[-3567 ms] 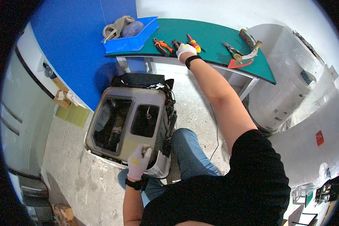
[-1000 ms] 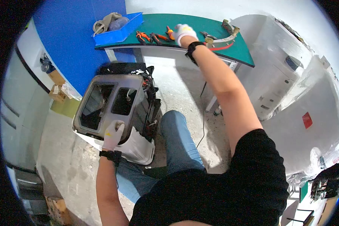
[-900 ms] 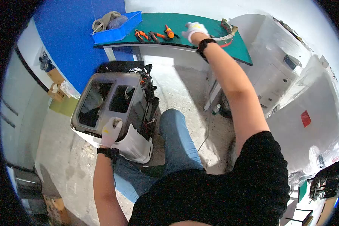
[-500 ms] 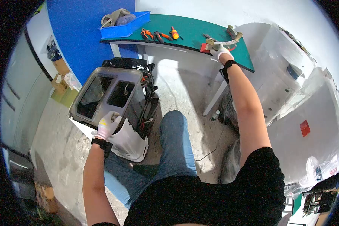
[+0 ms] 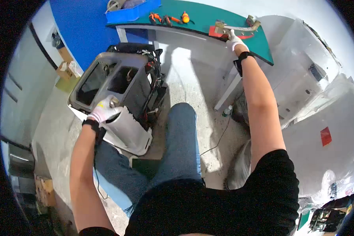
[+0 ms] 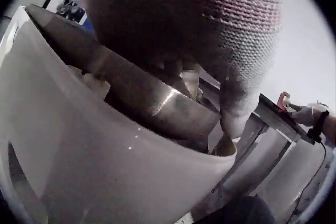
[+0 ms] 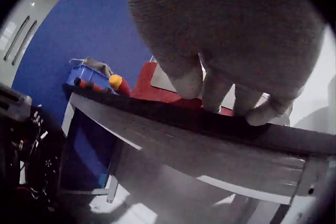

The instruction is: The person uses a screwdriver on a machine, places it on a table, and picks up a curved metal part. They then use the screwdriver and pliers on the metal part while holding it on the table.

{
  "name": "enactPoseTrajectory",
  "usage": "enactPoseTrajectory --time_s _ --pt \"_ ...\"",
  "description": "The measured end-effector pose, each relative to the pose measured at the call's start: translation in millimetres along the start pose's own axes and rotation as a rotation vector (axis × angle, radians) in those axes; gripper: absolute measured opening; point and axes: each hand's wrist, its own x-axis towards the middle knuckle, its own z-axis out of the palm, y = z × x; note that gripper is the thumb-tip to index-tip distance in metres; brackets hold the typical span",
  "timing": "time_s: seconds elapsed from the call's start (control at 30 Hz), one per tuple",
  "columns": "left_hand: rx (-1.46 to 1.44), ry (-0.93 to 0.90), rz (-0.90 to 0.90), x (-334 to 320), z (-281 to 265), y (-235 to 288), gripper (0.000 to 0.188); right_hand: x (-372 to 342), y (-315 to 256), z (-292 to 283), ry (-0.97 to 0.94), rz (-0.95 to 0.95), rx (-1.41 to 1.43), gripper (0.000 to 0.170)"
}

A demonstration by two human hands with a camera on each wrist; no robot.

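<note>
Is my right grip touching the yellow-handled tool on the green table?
Apart. The head view shows it: a stretch of green tabletop lies between the right grip and the yellow-handled tool.

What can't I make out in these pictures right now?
Blue bin, head view: top cut off by the upper edge.
Right hand, right wrist view: its bulk covers anything it might hold.
Left hand, left wrist view: its bulk hides any grip.
Bottle, head view: any lettering too small to read.
</note>
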Motion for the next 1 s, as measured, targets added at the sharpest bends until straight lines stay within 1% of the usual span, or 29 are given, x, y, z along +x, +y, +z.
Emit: enactPoseTrajectory --time_s 0.07,0.1,0.13,0.17,0.2,0.27,0.3,0.4,0.43,0.47,0.5,0.53,0.6,0.63,0.67,0.73,0.77,0.8,0.83,0.87,0.9,0.93,1.0 --pt "0.033 0.003 0.048 -6.8 3.9 -2.1 0.051 -17.4 4.0 -5.1 0.017 -0.078 0.009 0.061" --pt "0.010 -0.099 -0.040 1.4 -7.3 1.6 0.054 -24.5 7.3 -9.9 0.017 -0.110 0.005 0.061" --pt "0.043 -0.143 -0.001 4.9 -8.9 -6.7 0.058 -31.7 10.6 -13.4 0.017 -0.136 -0.001 0.061" --pt "0.074 -0.196 -0.002 1.3 -15.4 3.1 0.059 -46.3 5.8 -26.4 -0.010 -0.061 -0.063 0.067" --pt "0.105 -0.248 -0.001 -1.7 -25.1 13.4 0.061 -40.5 18.0 -23.5 0.010 -0.065 -0.095 0.063" --pt "0.263 -0.407 -0.072 0.8 -42.6 30.6 0.065 -55.9 21.9 -36.5 -0.002 -0.042 -0.184 0.062" --pt "0.263 -0.445 -0.044 5.0 -45.2 28.1 0.065 -56.6 22.4 -37.8 -0.009 -0.048 -0.182 0.062" --pt "0.398 -0.487 0.003 11.2 -52.5 37.8 0.060 -60.8 29.6 -44.3 -0.027 -0.085 -0.224 0.061" --pt "0.452 -0.490 -0.003 13.5 -51.5 40.1 0.059 -60.8 26.2 -46.2 -0.021 -0.126 -0.290 0.061" --pt "0.515 -0.517 -0.088 15.5 -48.3 45.3 0.060 -58.0 26.8 -44.6 -0.015 -0.166 -0.355 0.061" --pt "0.497 -0.504 -0.067 20.1 -44.8 38.9 0.062 -49.2 30.3 -41.2 -0.057 -0.093 -0.276 0.062" --pt "0.478 -0.489 -0.050 23.0 -41.8 32.2 0.063 -12.8 51.8 -22.0 -0.008 -0.045 -0.174 0.064" --pt "0.510 -0.482 -0.076 18.8 -41.7 44.4 0.067 -41.2 32.2 -42.0 -0.091 -0.149 -0.377 0.065" --pt "0.530 -0.493 -0.064 18.2 -43.3 46.5 0.067 -37.8 34.2 -35.0 -0.009 -0.104 -0.418 0.065" --pt "0.544 -0.534 0.010 20.5 -44.3 43.0 0.067 -37.7 36.6 -33.4 -0.002 -0.066 -0.392 0.063" --pt "0.538 -0.517 -0.020 14.8 -47.5 31.3 0.064 -20.9 46.0 -25.6 0.000 -0.132 -0.478 0.061" --pt "0.527 -0.555 -0.074 9.6 -49.2 40.7 0.060 -28.1 41.4 -33.0 -0.040 -0.139 -0.462 0.060" --pt "0.456 -0.553 -0.135 5.1 -48.1 43.7 0.059 -35.6 34.6 -39.5 -0.082 -0.151 -0.446 0.059" --pt "0.449 -0.530 -0.075 6.3 -47.3 35.0 0.060 -28.5 45.3 -29.4 0.021 -0.226 -0.528 0.059" --pt "0.442 -0.503 -0.015 5.8 -47.2 26.5 0.060 -11.9 60.2 -17.7 0.135 -0.269 -0.497 0.059" --pt "0.429 -0.554 -0.171 -4.9 -53.0 58.4 0.062 -8.8 62.0 -20.2 0.094 -0.248 -0.500 0.059" --pt "0.503 -0.520 -0.034 2.3 -49.7 33.7 0.065 -8.9 60.0 -25.0 0.049 -0.226 -0.501 0.058" --pt "0.376 -0.571 -0.183 3.0 -47.2 31.7 0.069 -14.8 52.2 -27.8 0.054 -0.276 -0.618 0.058"
